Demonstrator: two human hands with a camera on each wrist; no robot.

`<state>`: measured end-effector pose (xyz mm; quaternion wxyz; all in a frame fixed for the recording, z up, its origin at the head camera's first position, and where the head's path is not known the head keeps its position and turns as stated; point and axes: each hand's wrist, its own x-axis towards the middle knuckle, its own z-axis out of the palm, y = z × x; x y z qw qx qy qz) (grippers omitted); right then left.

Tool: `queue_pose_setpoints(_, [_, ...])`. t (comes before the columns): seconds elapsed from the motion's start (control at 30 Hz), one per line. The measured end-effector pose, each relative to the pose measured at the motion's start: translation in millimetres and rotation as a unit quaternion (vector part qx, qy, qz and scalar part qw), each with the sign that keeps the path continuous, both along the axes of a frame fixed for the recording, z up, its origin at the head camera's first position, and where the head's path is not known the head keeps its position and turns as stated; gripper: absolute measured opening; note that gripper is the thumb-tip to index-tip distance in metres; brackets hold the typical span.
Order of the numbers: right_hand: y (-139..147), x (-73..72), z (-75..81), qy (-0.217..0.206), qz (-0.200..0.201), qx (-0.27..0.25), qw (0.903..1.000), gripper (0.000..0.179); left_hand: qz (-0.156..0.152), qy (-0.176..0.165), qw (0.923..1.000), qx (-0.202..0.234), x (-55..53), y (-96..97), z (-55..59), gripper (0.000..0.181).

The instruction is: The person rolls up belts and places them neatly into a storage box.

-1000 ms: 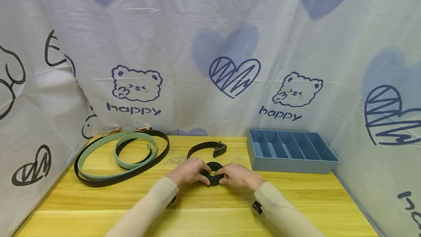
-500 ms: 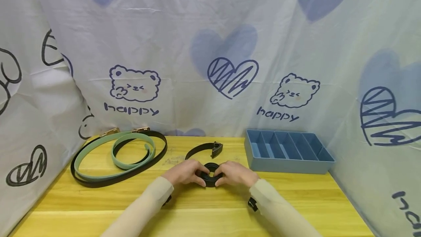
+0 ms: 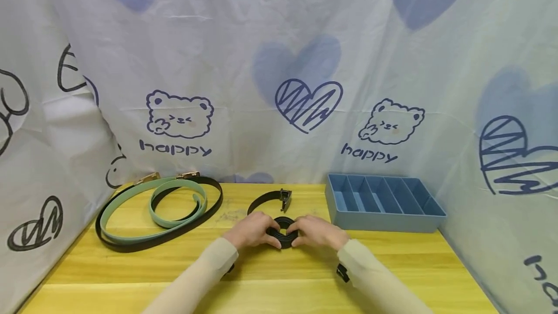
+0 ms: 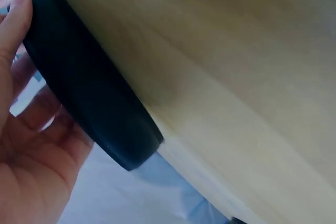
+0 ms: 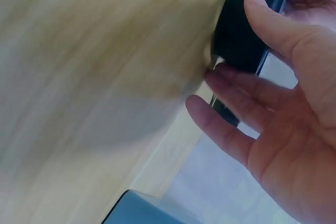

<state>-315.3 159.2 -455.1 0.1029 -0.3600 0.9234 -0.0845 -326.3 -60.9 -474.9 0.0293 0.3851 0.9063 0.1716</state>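
A black belt (image 3: pixel 286 243) lies mostly wound into a tight roll, standing on its edge on the wooden table. Its loose end curves away behind the left hand to a dark metal buckle (image 3: pixel 285 199). My left hand (image 3: pixel 253 230) pinches the roll's left side, thumb on the near side and fingers behind. On the opposite side my right hand (image 3: pixel 319 232) holds it the same way. In the left wrist view the roll's smooth black outer face (image 4: pixel 94 77) shows beside the thumb. In the right wrist view the thumb (image 5: pixel 262 17) presses that face.
At the left, a pale green belt (image 3: pixel 113 207) and another black belt (image 3: pixel 131 246) lie in loose loops with gold-coloured buckles. A blue divided box (image 3: pixel 388 222) stands at the back right. White printed cloth (image 3: pixel 244 134) hangs behind and at both sides.
Behind the roll, the buckle has turned and shifted a little left relative to the roll. Both hands keep their hold on the roll in nearly the same place; the head view shifts slightly.
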Motion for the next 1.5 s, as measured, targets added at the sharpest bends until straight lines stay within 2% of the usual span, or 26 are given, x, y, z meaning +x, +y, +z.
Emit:
queue_pose_setpoints(0.2, [-2.6,2.2,-1.8,0.013,-0.005,-0.02,0.9997,0.032,0.028,0.019,0.9994,0.007,3.9,9.7,-1.2,0.039])
queue_pose_setpoints(0.3, [-4.6,3.5,-1.4,0.021,-0.009,-0.016,0.9996,0.032,0.036,0.042,0.9985,0.004,4.9,11.7,-1.9,0.039])
queue_pose_setpoints(0.43, [-7.1,6.3,-2.2,0.035,-0.011,-0.014,0.9992,0.029,0.039,0.056,0.9977,0.0,6.8,12.6,-2.4,0.036])
queue_pose_setpoints(0.57, [-8.7,5.5,-1.4,0.036,-0.01,-0.008,0.9993,0.02,0.021,0.044,0.9988,0.007,7.1,9.5,-2.7,0.031])
queue_pose_setpoints(0.73, [-7.3,-0.5,2.1,0.019,0.003,0.011,0.9997,0.024,-0.013,-0.013,0.9997,0.013,6.1,-1.8,0.7,0.036])
queue_pose_setpoints(0.8, [-6.5,-2.3,3.4,0.012,0.009,0.015,0.9998,0.027,-0.017,-0.03,0.9994,0.008,4.9,-5.9,1.7,0.039])
queue_pose_setpoints(0.9, [-5.7,-4.5,4.2,-0.001,0.01,0.021,0.9997,0.028,-0.021,-0.033,0.9992,0.003,1.6,-9.9,1.7,0.041])
queue_pose_setpoints(1.0, [-4.9,-5.5,4.4,-0.016,0.003,0.023,0.9996,0.028,-0.025,-0.022,0.9994,-0.003,0.2,-10.5,2.3,0.039])
queue_pose_setpoints(1.17, [-4.7,-1.1,3.0,-0.021,-0.014,0.018,0.9995,0.033,-0.025,0.022,0.9993,-0.014,1.7,-4.8,-0.9,0.032])
queue_pose_setpoints(1.33, [-9.1,8.5,-1.5,-0.022,-0.042,-0.019,0.9987,0.036,0.008,0.076,0.9965,-0.034,3.9,1.2,-3.6,0.037])
queue_pose_setpoints(1.5, [-10.4,12.3,-3.5,-0.011,-0.038,-0.046,0.9982,0.033,0.022,0.108,0.9933,-0.036,6.0,3.2,-3.3,0.043])
